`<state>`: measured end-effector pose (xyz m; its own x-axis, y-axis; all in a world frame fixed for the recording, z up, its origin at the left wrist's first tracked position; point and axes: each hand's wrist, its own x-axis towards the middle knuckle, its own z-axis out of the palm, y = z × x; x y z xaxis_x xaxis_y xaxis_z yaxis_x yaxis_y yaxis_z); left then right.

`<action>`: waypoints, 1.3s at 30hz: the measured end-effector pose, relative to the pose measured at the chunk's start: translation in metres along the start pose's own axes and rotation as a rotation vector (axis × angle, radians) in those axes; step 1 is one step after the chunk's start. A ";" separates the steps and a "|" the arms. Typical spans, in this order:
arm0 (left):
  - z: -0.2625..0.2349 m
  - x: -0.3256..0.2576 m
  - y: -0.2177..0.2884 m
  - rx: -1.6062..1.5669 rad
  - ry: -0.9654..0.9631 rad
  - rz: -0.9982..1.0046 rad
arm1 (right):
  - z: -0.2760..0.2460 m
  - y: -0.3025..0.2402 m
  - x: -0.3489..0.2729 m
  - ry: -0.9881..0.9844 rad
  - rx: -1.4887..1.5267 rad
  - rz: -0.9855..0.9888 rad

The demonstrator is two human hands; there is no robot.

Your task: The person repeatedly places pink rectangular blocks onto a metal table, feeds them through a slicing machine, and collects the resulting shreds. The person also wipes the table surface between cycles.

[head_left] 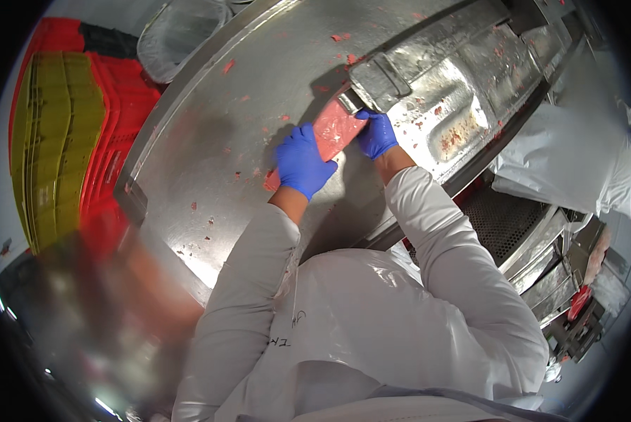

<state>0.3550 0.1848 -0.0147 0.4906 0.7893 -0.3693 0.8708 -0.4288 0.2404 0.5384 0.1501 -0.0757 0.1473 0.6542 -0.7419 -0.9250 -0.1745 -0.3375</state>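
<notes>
A long pink block of what looks like ground meat in shiny clear film (pixel 336 131) extends from the metal outlet (pixel 351 101) of a steel machine toward me, low over the steel table. Blue-gloved, my left hand (pixel 303 161) grips the near part of this bag of meat, with the thumb toward the right. My right hand (pixel 378 134), gloved alike, is closed at the bag's right edge beside the outlet, its fingertips partly hidden. A pink end (pixel 272 181) shows past my left wrist.
The steel machine housing (pixel 463 84) has a wire handle (pixel 393 74) and meat scraps on it. Pink scraps dot the steel table (pixel 210 148). Red crates (pixel 122 91) and yellow crates (pixel 55 141) are stacked left. A perforated metal panel (pixel 501 218) lies below the table's right edge.
</notes>
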 end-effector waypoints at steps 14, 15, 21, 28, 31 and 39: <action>0.002 -0.113 -0.123 -0.099 0.019 -0.020 | 0.012 0.166 -0.051 -0.060 -0.515 0.153; 0.001 -0.128 -0.135 -0.069 -0.016 -0.046 | 0.016 0.175 -0.060 -0.131 -0.591 0.244; 0.017 -0.205 -0.208 0.065 -0.106 -0.238 | 0.024 0.180 -0.095 -0.975 -1.329 0.277; 0.055 -0.295 -0.281 0.115 0.037 -0.383 | 0.027 0.009 -0.030 -0.407 -1.603 -1.248; 0.051 -0.290 -0.269 0.107 0.134 -0.285 | -0.008 0.030 0.014 -0.414 -1.292 -0.831; 0.059 -0.257 -0.236 -0.008 0.179 -0.414 | -0.048 0.061 -0.025 -0.744 -1.165 -0.177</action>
<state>0.0253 0.0577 -0.0293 0.0872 0.9575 -0.2750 0.9920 -0.0581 0.1123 0.4953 0.0877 -0.1054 -0.3283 0.9007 -0.2846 -0.0390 -0.3140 -0.9486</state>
